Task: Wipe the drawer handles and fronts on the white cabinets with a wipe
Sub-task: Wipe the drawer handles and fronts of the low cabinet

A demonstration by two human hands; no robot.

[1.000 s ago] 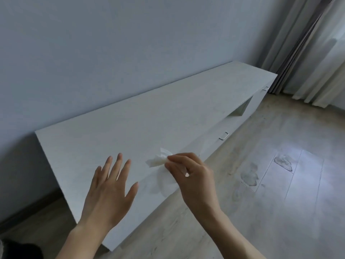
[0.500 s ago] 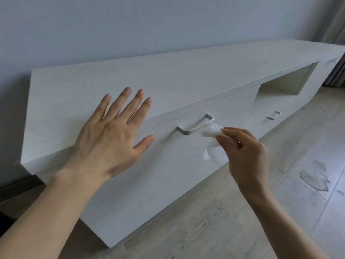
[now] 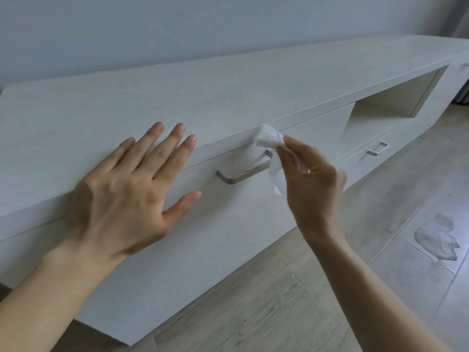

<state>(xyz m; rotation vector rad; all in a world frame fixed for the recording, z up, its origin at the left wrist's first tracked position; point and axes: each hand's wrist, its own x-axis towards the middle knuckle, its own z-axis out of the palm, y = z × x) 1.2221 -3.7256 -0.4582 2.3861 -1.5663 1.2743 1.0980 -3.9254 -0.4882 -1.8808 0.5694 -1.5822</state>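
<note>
A long low white cabinet (image 3: pixel 228 97) runs along the wall. Its nearest drawer front (image 3: pixel 228 219) carries a silver bar handle (image 3: pixel 236 177). My right hand (image 3: pixel 312 181) pinches a crumpled white wipe (image 3: pixel 267 141), which lies over the right end of that handle and hides it. My left hand (image 3: pixel 132 189) rests flat with fingers spread on the cabinet's top front edge, left of the handle. A second drawer with a smaller handle (image 3: pixel 378 148) sits further right.
An open shelf niche (image 3: pixel 396 102) is in the cabinet past the first drawer. Light wood-look floor (image 3: pixel 330 288) lies in front, with a pale wet patch (image 3: pixel 436 237) at the right. A plain grey wall stands behind.
The view has dropped low and closer to the cabinet front. My right hand moved the wipe up onto the handle's right end. My left hand settled on the top edge.
</note>
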